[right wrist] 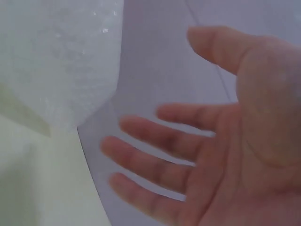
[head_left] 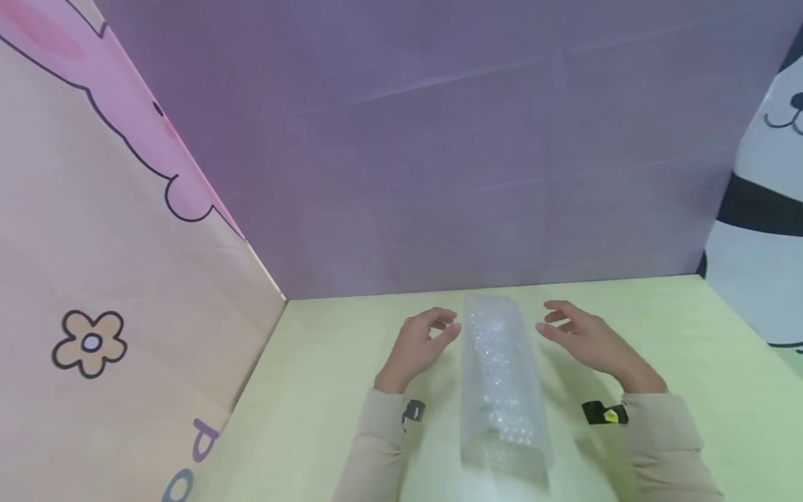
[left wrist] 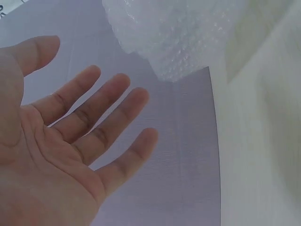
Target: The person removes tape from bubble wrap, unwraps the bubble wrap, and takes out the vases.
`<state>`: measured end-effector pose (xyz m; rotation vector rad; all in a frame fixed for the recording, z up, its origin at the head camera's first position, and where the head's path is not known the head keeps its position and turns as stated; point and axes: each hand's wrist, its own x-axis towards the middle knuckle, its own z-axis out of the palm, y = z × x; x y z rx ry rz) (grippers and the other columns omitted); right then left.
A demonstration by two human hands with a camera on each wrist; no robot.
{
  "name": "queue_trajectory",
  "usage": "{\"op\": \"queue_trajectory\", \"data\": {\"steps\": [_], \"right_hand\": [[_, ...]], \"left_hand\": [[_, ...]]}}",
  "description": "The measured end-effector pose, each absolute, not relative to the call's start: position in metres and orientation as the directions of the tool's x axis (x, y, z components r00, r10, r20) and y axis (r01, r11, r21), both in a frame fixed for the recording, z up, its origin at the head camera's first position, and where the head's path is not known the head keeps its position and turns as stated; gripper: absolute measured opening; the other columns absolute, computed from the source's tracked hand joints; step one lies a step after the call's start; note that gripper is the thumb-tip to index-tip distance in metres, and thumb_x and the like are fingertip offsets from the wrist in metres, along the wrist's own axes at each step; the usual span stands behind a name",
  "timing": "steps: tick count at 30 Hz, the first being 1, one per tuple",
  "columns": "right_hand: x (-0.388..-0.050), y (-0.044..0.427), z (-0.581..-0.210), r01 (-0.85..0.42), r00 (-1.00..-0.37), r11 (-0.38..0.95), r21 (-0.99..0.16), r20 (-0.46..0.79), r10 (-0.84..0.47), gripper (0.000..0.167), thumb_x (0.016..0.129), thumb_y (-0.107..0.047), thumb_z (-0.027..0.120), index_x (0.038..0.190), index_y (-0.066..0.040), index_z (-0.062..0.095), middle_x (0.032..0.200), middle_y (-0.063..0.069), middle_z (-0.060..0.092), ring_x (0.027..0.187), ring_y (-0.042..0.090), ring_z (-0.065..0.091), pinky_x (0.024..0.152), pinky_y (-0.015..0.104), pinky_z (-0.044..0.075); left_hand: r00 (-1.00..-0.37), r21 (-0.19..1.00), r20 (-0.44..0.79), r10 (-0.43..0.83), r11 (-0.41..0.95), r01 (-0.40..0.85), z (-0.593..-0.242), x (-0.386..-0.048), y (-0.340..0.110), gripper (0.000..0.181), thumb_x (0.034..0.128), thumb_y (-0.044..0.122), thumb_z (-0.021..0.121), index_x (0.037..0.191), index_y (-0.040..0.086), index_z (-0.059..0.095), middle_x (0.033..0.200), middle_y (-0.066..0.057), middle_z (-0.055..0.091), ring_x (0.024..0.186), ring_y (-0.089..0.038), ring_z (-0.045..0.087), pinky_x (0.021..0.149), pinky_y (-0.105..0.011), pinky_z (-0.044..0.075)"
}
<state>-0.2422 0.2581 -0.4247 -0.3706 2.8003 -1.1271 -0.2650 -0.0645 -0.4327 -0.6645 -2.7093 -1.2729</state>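
Note:
A roll of clear bubble wrap (head_left: pixel 498 369) lies lengthwise on the pale yellow table, its near end loosely curled. Just left of its far part is my left hand (head_left: pixel 422 345), apart from the plastic, with nothing in it. On the other side my right hand (head_left: pixel 585 338) likewise stands off from the roll and holds nothing. In the left wrist view the bubble wrap (left wrist: pixel 178 37) shows above the spread fingers (left wrist: pixel 115 113). The right wrist view has the bubble wrap (right wrist: pixel 61 56) at upper left, beyond the extended fingers (right wrist: pixel 155 165). Whether anything is inside the roll cannot be told.
The table (head_left: pixel 301 390) meets a plain purple wall panel (head_left: pixel 426 174) at the back. A pink panel with a flower drawing (head_left: pixel 90 344) stands at the left, and a panel with a panda drawing (head_left: pixel 768 174) at the right. Both wrists carry dark straps.

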Motion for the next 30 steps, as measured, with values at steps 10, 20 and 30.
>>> {"op": "queue_trajectory", "data": {"steps": [10,20,30], "right_hand": [[-0.229,0.277,-0.431,-0.177,-0.912,0.650,-0.739,-0.125,-0.391,0.061,0.107,-0.043,0.049,0.154,-0.005,0.040,0.139,0.019,0.060,0.128,0.042,0.057,0.098,0.060,0.051],[-0.229,0.271,-0.427,-0.108,-0.846,0.521,-0.847,-0.198,-0.496,0.062,0.104,-0.033,0.058,0.151,0.003,0.038,0.125,0.020,0.067,0.103,0.027,0.070,0.090,0.040,0.057],[-0.228,0.255,-0.431,0.071,-0.779,0.493,-0.867,-0.357,-0.515,0.081,0.102,-0.039,0.060,0.158,0.003,0.019,0.106,0.015,0.073,0.086,0.032,0.073,0.072,0.044,0.063]], "left_hand": [[-0.895,0.736,0.230,0.382,0.533,0.417,-0.435,-0.255,-0.066,0.038,0.1020,0.035,0.061,0.129,0.009,0.068,0.125,-0.008,0.073,0.109,-0.020,0.069,0.097,-0.044,0.056],[-0.895,0.698,0.202,0.399,0.582,0.417,-0.435,-0.251,-0.058,0.035,0.1022,0.040,0.060,0.125,0.015,0.070,0.115,0.000,0.075,0.103,-0.016,0.069,0.086,-0.029,0.055],[-0.871,0.696,0.178,0.459,0.566,0.441,-0.433,-0.252,-0.055,0.025,0.1025,0.036,0.060,0.112,0.018,0.074,0.111,0.004,0.075,0.105,-0.012,0.067,0.091,-0.034,0.056]]}}
